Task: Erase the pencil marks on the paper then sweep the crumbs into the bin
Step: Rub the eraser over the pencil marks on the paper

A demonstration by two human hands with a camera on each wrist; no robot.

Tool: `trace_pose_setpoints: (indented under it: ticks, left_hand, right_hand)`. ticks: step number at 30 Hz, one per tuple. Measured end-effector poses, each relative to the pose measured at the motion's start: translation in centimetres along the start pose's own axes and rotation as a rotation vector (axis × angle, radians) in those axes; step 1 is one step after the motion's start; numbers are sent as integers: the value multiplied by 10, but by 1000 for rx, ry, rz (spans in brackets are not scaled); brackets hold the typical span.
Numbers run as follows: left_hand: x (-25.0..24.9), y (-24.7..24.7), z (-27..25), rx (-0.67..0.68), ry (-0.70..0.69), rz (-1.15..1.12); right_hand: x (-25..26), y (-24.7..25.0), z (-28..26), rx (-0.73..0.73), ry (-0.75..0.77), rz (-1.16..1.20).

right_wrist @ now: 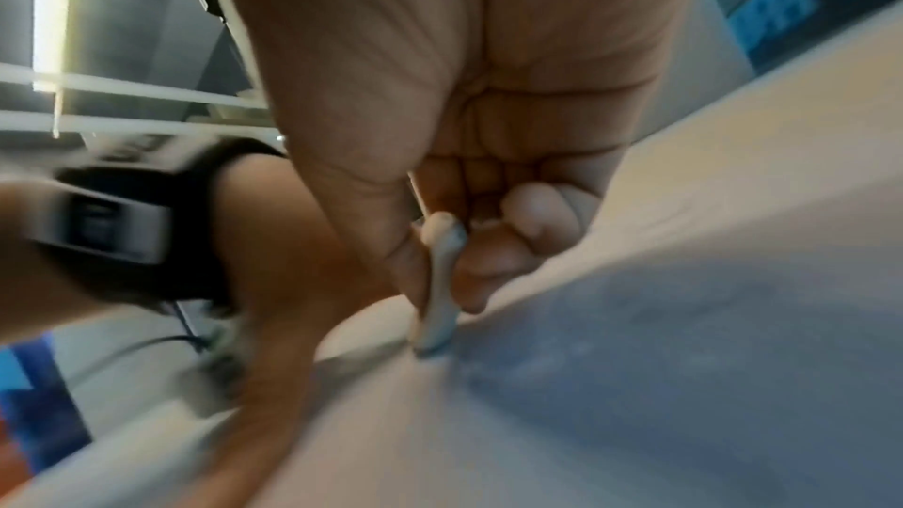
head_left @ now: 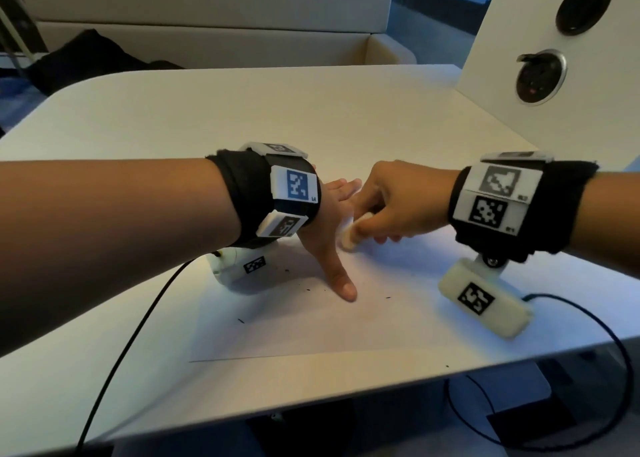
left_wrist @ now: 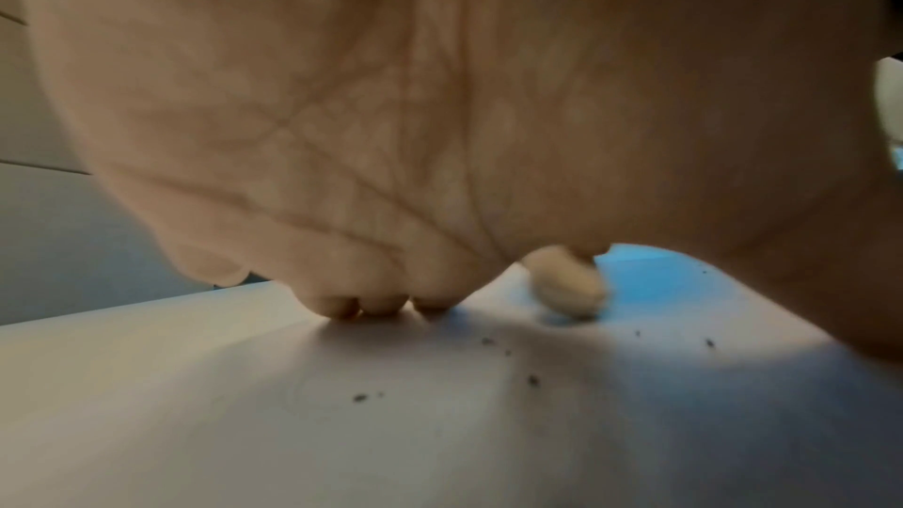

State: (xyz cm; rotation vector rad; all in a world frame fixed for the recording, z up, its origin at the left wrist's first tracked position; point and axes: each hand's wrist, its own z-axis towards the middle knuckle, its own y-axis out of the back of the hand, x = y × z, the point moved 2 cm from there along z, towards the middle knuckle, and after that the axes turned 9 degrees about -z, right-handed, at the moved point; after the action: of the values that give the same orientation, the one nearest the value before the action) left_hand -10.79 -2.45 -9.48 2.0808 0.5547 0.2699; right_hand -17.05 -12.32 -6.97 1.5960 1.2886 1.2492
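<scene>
A white sheet of paper [head_left: 311, 332] lies on the table near its front edge. My left hand [head_left: 329, 228] presses flat on the paper, fingers straight and thumb spread toward me. My right hand [head_left: 388, 207] pinches a small cream eraser [head_left: 348, 238] between thumb and fingers, its lower end touching the paper beside the left hand. In the left wrist view the eraser [left_wrist: 567, 286] meets the paper past my fingertips [left_wrist: 381, 306]. In the right wrist view the eraser [right_wrist: 440, 284] shows edge-on. Dark crumbs [head_left: 301, 288] are scattered on the sheet. No bin is in view.
The white table [head_left: 242, 117] stretches far beyond the paper. A white panel [head_left: 554, 75] with two round sockets stands at the right. Black cables [head_left: 124, 349] run from both wrist cameras over the front edge. A beige bench [head_left: 207, 23] sits behind.
</scene>
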Motion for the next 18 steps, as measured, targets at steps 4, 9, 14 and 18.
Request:
trace_pose_setpoints:
  ticks: [4,9,14,18]
  left_hand:
    - [6,-2,5,-9,18,3]
    - [2,-1,2,5,40,-12]
    - [3,-2,2,7,49,-10]
    - [1,-1,1,15,68,5]
  right_hand:
    - [-7,4,0,-63,-21,-9]
    - [-4,1,-2,12,8,-48]
    - [-4,0,-6,-7,37,-19]
    - [-10,1,-6,34,31,-64]
